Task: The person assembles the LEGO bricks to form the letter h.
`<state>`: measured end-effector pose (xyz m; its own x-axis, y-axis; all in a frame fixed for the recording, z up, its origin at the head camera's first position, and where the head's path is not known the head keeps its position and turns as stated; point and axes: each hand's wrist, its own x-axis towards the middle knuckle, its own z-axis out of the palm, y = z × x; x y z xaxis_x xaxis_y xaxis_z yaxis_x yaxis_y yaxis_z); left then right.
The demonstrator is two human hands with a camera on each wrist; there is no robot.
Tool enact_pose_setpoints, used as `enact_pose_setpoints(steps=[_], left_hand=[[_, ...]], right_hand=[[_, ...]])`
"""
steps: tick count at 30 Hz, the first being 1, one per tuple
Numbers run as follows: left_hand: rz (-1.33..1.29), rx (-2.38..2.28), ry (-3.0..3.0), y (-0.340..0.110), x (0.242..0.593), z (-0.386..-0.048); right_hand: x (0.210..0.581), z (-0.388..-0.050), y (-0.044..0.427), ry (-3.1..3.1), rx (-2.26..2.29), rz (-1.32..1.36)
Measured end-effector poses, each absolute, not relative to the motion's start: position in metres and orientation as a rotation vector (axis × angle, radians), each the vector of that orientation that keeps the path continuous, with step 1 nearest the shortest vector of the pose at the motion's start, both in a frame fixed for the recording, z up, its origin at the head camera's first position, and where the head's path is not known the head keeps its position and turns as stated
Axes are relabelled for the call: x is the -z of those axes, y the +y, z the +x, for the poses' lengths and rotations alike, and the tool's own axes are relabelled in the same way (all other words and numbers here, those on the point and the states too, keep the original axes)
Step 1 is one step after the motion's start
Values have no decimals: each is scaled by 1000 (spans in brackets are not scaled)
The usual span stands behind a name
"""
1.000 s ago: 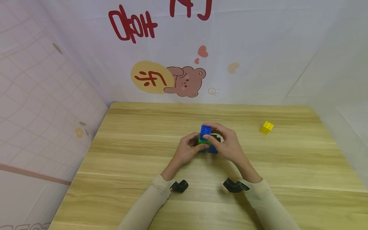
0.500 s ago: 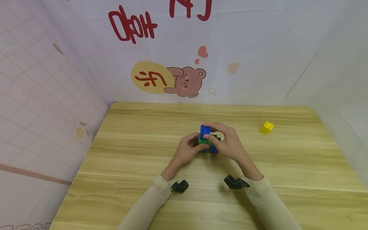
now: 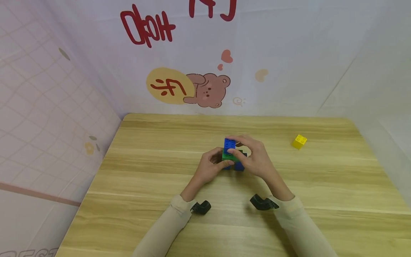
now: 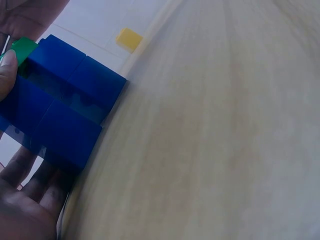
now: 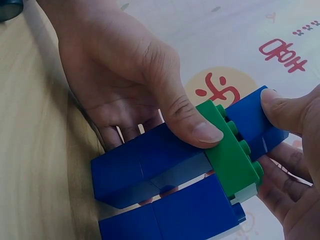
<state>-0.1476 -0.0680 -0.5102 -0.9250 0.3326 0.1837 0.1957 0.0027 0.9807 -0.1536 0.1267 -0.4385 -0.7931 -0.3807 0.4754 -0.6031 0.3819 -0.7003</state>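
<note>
Between the two hands stands a toy-brick stack on the wooden table. Two blue brick columns [image 5: 195, 210] rise side by side, with a narrow gap between them. Across the top lies a green brick [image 5: 227, 150], its studs showing in the right wrist view. My left hand [image 3: 207, 168] grips the near-left column, its thumb lying where the blue and green bricks meet. A blue brick [image 3: 229, 143] sits at the green brick's left end. My right hand [image 3: 256, 159] pinches that blue brick between thumb and fingers. Whether it is fully seated cannot be told.
A yellow brick [image 3: 299, 142] lies alone on the wooden table [image 3: 154, 142], toward the back right. White printed cloth [image 3: 282, 64] hangs behind the table and along its sides. Black wrist mounts [image 3: 264, 202] stick out from both sleeves.
</note>
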Motion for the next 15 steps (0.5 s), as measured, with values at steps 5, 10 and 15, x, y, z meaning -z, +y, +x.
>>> enact_pose_setpoints(steps=[5,10,15], left_hand=[[572,-2068,2154,-69,510,-148],[571,-2066,2151,-69,510,-147],[595,-2061,2157,-69,511,-148]], right_hand=[[440,-154,126,-2403,-1381,885],[441,-154,125,-2417,-1395,897],[443,-154,125,-2415,-1392,898]])
